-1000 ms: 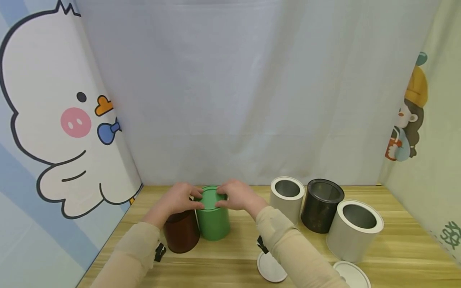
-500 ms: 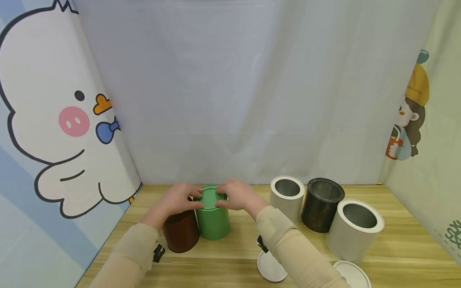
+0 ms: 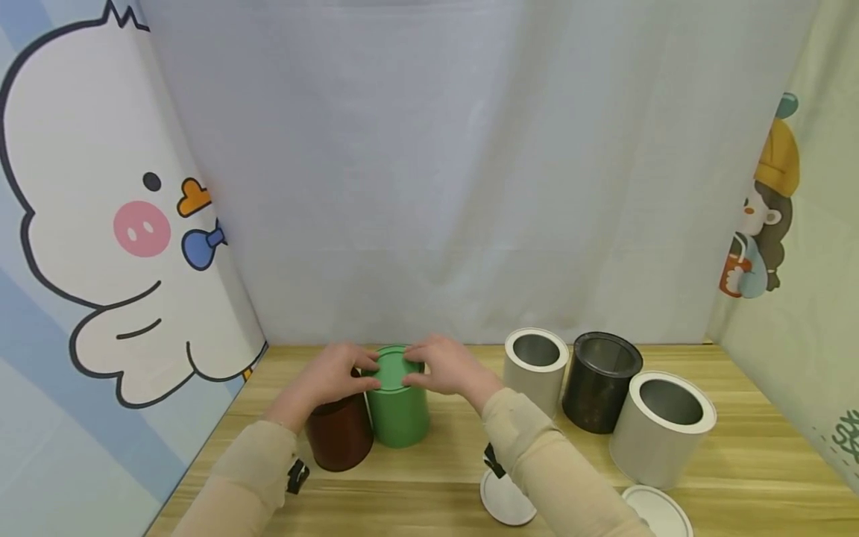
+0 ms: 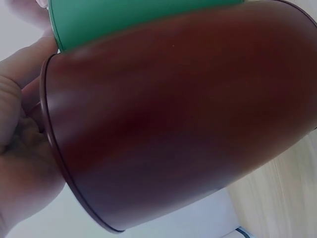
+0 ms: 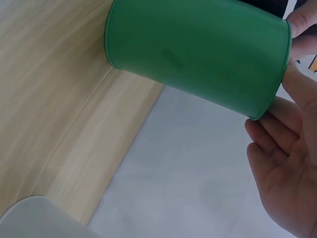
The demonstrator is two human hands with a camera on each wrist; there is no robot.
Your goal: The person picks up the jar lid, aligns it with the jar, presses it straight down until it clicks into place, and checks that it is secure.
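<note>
In the head view a green can [image 3: 400, 418] stands upright on the table, a green lid [image 3: 392, 371] seated flat on its top. From the left, my left hand [image 3: 332, 373] touches the lid with thumb and fingertips, its palm above the dark brown can [image 3: 339, 434]. My right hand [image 3: 448, 365] touches the lid's right side with thumb and fingertips. The right wrist view shows more fingers of the right hand [image 5: 292, 148] beyond the green can's rim. The brown can [image 4: 173, 119] fills the left wrist view, hiding part of the left hand [image 4: 25, 163].
To the right stand a small white can [image 3: 535, 377], a black can [image 3: 599, 388] and a larger white can [image 3: 658, 444], all uncovered. Two white lids lie nearer: one lid [image 3: 505, 498] by the right forearm, another lid [image 3: 661, 513] farther right. A pale curtain [image 3: 429, 186] hangs behind.
</note>
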